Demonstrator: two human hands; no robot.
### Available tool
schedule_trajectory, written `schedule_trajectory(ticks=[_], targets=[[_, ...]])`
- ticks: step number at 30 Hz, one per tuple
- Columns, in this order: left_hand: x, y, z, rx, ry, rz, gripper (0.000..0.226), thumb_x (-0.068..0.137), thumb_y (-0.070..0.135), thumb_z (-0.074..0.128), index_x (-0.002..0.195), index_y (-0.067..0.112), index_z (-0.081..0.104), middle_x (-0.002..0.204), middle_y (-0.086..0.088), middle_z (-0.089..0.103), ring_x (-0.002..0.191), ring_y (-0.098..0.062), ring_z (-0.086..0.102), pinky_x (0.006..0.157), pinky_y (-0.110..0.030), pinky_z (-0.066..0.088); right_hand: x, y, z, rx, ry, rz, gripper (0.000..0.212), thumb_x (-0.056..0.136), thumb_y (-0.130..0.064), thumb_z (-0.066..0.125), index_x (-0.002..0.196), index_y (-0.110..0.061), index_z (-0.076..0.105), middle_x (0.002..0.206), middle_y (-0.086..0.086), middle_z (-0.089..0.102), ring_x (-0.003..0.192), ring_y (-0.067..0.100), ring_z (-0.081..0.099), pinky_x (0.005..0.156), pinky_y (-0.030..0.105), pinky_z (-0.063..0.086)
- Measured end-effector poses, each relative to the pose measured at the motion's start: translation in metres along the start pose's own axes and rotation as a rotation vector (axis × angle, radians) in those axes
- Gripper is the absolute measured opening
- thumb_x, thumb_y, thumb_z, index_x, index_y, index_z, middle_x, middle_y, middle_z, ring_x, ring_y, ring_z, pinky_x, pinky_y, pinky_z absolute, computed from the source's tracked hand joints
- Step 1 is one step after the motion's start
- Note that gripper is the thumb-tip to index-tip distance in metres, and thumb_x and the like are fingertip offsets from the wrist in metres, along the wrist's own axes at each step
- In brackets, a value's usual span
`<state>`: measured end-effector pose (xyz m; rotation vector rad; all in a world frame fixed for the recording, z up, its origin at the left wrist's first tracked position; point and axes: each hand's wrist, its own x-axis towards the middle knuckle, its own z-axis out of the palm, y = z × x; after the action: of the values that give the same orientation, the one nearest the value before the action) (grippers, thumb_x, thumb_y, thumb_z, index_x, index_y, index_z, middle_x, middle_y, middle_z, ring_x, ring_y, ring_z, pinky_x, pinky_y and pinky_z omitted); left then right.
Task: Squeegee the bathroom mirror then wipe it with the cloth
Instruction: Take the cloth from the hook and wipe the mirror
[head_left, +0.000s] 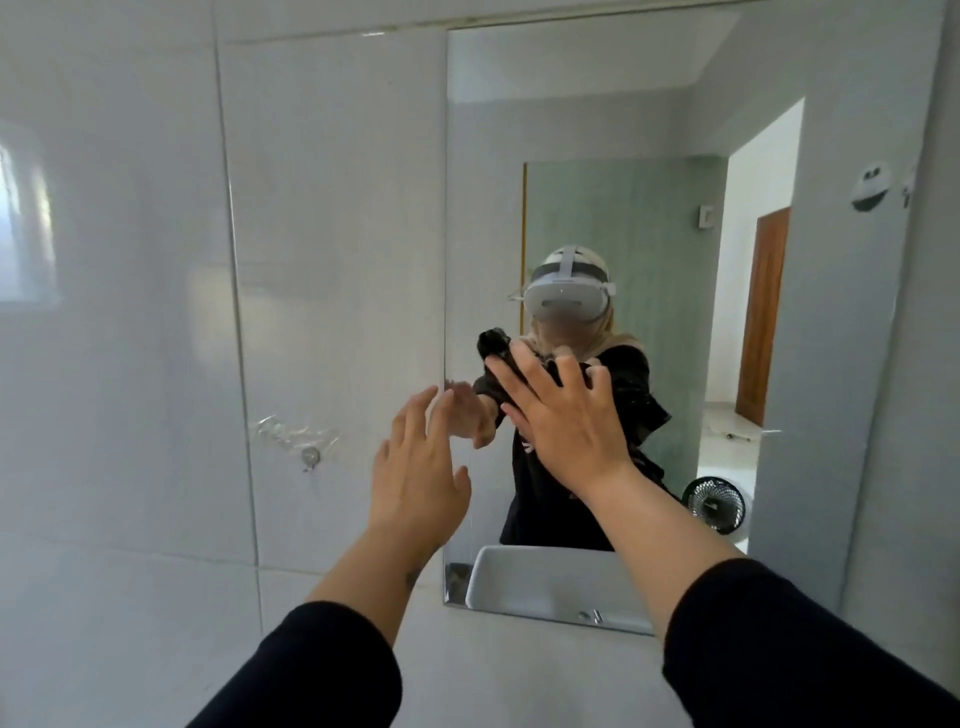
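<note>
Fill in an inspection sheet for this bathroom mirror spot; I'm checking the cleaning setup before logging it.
Surface: mirror on white tiled wall; streaking cannot be judged.
Job's things: dark cloth pressed to the glass under the right hand; no squeegee seen.
Clutter: old hook mount with residue on the tile.
Hands: right hand spread flat on the cloth; left hand open, empty, near the mirror's left edge.
Cables: nothing seen.
Surroundings: reflected sink, fan, open doorway.
</note>
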<state>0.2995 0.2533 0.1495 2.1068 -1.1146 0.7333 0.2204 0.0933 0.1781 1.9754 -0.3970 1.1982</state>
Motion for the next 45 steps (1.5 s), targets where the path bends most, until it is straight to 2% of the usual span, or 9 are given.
schedule_trajectory(ticks=[2,11,14,18,26,29,34,39,45], targets=[[-0.002,0.013,0.006,0.010,-0.021,0.039,0.077,0.086,0.024,0.061,0.147,0.024,0.014,0.154,0.004,0.012,0.141,-0.020,0.018,0.110,-0.041,0.035,-0.007,0.020,-0.004,-0.019,-0.007,0.069,0.054,0.097,-0.045,0.037,0.147,-0.028,0.028,0.147,0.002,0.038,0.109,0.033,0.051,0.081,0.048,0.044],[-0.015,0.062,0.039,0.036,-0.074,0.125,0.075,0.087,0.025,0.057,0.147,0.029,0.012,0.156,0.005,0.004,0.144,-0.020,0.009,0.115,-0.049,0.022,-0.057,0.100,-0.007,0.010,-0.005,0.437,0.049,0.097,-0.045,0.038,0.142,-0.026,0.037,0.141,0.006,0.041,0.094,0.034,0.046,0.071,0.042,0.042],[-0.018,0.071,0.048,0.037,-0.084,0.119,0.078,0.086,0.026,0.057,0.148,0.029,0.010,0.156,0.004,0.002,0.145,-0.022,0.009,0.113,-0.051,0.024,-0.078,0.120,-0.008,0.026,0.004,0.558,0.049,0.097,-0.044,0.034,0.142,-0.025,0.036,0.139,0.006,0.035,0.093,0.034,0.043,0.071,0.043,0.042],[-0.020,0.075,0.058,0.046,-0.094,0.110,0.081,0.085,0.026,0.060,0.147,0.029,0.008,0.155,0.003,-0.001,0.142,-0.025,0.015,0.111,-0.052,0.028,-0.107,0.137,-0.006,0.028,0.007,0.747,0.048,0.097,-0.042,0.037,0.142,-0.025,0.035,0.138,0.012,0.046,0.093,0.037,0.049,0.070,0.044,0.044],[-0.020,0.070,0.071,0.061,-0.036,0.126,0.083,0.082,0.030,0.063,0.148,0.027,0.012,0.154,0.000,0.005,0.138,-0.029,0.023,0.108,-0.055,0.032,-0.151,0.127,0.006,0.082,0.033,1.022,0.048,0.098,-0.039,0.039,0.144,-0.023,0.035,0.141,0.013,0.044,0.098,0.039,0.048,0.071,0.045,0.043],[-0.022,0.066,0.073,0.043,0.001,0.156,0.080,0.082,0.028,0.062,0.148,0.026,0.017,0.154,-0.001,0.010,0.139,-0.029,0.022,0.108,-0.057,0.031,-0.150,0.107,0.012,0.051,0.051,0.960,0.047,0.098,-0.039,0.040,0.142,-0.023,0.038,0.137,0.011,0.047,0.094,0.036,0.047,0.069,0.043,0.043],[-0.027,0.053,0.066,0.049,0.026,0.154,0.079,0.080,0.022,0.064,0.146,0.027,0.019,0.153,0.003,0.012,0.139,-0.026,0.024,0.109,-0.054,0.031,-0.119,0.064,0.015,0.058,0.067,0.684,0.046,0.099,-0.042,0.037,0.142,-0.026,0.039,0.136,0.009,0.049,0.092,0.033,0.047,0.069,0.042,0.043],[-0.037,0.025,0.054,0.084,-0.009,0.072,0.080,0.083,0.025,0.061,0.146,0.031,0.014,0.155,0.002,0.012,0.142,-0.023,0.019,0.112,-0.051,0.028,-0.074,0.014,0.016,0.077,0.068,0.479,0.050,0.099,-0.044,0.036,0.146,-0.030,0.030,0.141,0.003,0.032,0.102,0.030,0.041,0.075,0.045,0.044],[-0.056,-0.006,0.046,0.105,-0.041,-0.030,0.074,0.085,0.028,0.058,0.145,0.027,0.016,0.155,0.003,0.010,0.143,-0.021,0.014,0.114,-0.048,0.025,-0.033,-0.040,0.012,0.093,0.015,0.205,0.057,0.096,-0.044,0.037,0.148,-0.029,0.021,0.145,0.005,0.029,0.107,0.036,0.050,0.080,0.050,0.045]])
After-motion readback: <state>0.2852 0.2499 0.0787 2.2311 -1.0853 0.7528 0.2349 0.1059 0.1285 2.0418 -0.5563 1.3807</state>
